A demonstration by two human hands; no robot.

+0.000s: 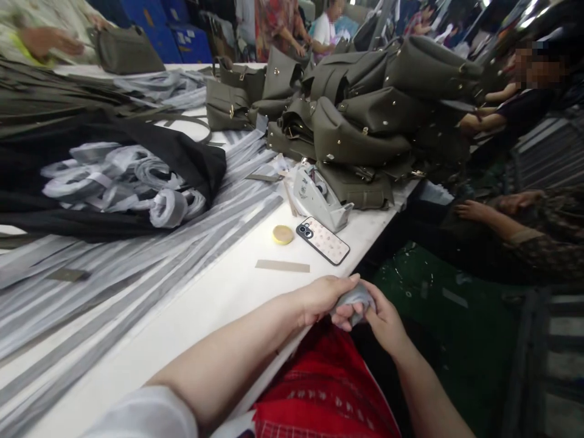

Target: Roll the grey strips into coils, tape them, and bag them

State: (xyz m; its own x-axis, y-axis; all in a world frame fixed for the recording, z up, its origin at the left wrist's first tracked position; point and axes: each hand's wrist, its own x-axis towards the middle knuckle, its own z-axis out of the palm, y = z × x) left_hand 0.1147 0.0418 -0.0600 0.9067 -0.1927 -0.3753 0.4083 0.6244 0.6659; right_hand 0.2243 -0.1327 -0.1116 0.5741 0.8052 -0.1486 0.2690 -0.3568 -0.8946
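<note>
Both hands, left hand (pixel 325 299) and right hand (pixel 385 319), are closed around a rolled grey strip (pixel 353 298), held off the bench (pixel 219 304) edge above the lap.

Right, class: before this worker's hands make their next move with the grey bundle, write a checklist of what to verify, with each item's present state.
1. Both hands on the grey bundle: ok; the left hand and the right hand both grip it, just off the table edge.
2. Bundle fully rolled: cannot tell; the fingers hide most of it.
3. Phone away from the hands: ok; it lies flat farther up the table.
4. Yellow tape roll on the table: ok, beside the phone.
5. Tape dispenser upright: ok, behind the phone.
6. Grey strips laid out: ok, spread along the left.
</note>
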